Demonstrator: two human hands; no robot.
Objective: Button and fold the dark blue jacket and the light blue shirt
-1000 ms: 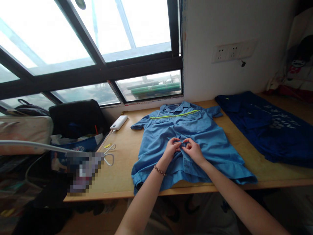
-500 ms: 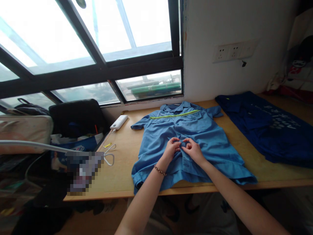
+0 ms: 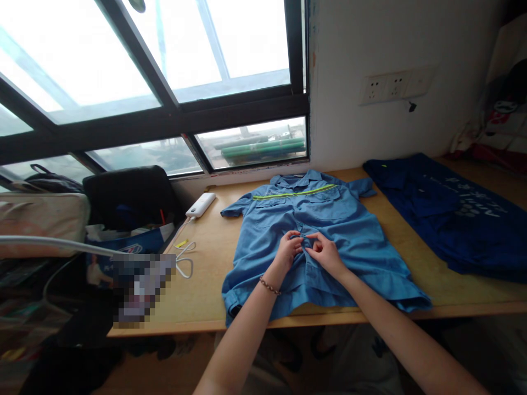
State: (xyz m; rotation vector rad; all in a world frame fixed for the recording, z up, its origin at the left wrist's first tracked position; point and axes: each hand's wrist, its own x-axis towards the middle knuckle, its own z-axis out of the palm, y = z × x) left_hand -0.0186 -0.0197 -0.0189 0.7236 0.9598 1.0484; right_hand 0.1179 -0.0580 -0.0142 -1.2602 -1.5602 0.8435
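A light blue short-sleeved shirt [image 3: 263, 225] with a yellow-green stripe across the chest lies front up, its collar toward the wall. Fingertips of my left hand [image 3: 289, 249] pinch the front placket around mid-length; a beaded bracelet circles that wrist. From the other side my right hand [image 3: 324, 253] grips the same placket, thumb and forefinger closed on the cloth. Both sets of fingertips nearly meet. Whatever button lies between them is too small and covered to make out.
The shirt rests on a wooden table [image 3: 197, 307]. Right of it lies dark blue clothing [image 3: 444, 219] with white print. On the left are a white power bank [image 3: 200, 205] with a cable, a blurred-out item [image 3: 144, 291] at the edge, and a black chair [image 3: 127, 192].
My fingers have shifted slightly on the placket, and the right fingertips have edged left toward the left ones. The shirt stays in place.
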